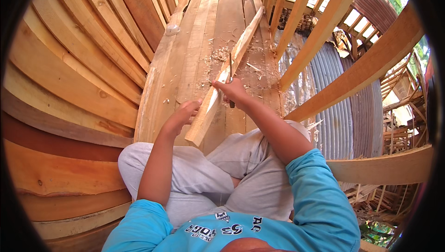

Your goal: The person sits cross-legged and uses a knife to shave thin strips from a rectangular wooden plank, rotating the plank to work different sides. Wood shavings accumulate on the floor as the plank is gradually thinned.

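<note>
A long, pale wooden beam lies at a slant across the plank floor, its near end by my crossed legs and its far part pointing away to the right. My left hand grips the beam's left side near that end, fingers curled against it. My right hand is closed round the handle of a long knife. Its dark, narrow blade, seen nearly edge-on, points away from me along the beam. Fresh cut facets show on the wood around and beyond the blade.
Wood shavings are scattered around the beam on the plank floor. Stacked boards line the left side. Upright posts stand on the right, with corrugated metal sheets beyond them. A small clear plastic bag lies at the far left.
</note>
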A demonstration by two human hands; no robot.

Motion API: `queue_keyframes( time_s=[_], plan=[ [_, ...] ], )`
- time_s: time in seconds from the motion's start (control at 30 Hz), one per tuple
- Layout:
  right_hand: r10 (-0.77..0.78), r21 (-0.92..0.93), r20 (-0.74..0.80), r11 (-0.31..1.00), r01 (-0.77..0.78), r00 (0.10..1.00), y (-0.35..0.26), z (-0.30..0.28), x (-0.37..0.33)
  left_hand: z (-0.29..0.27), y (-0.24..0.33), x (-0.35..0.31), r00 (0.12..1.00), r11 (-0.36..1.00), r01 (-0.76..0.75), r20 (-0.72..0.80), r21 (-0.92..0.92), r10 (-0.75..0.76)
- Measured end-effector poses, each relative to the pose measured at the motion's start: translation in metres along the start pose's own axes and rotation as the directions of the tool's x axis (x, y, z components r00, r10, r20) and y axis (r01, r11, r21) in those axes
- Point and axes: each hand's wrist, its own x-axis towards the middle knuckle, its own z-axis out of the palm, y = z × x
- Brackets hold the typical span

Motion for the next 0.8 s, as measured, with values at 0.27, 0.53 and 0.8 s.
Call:
queue_keyframes(
  time_s=[0.27,0.53,0.8],
  plan=[
    [-0.014,-0.415,-0.075,0.909,-0.018,0.997,0.056,0.013,0.032,-0.010,-0.016,0.021,0.952,0.876,-0.290,-0.207,-0.385,0.224],
    [-0.004,-0.606,0.202,0.785,0.128,0.979,0.016,0.013,0.032,0.008,-0.039,0.041,0.973,0.892,-0.187,-0.205,-0.412,0.109],
    [0.120,-0.802,0.505,0.431,0.414,0.855,0.042,-0.007,0.051,0.002,-0.004,0.043,0.918,0.774,-0.319,-0.381,-0.547,0.109]
  ],
)
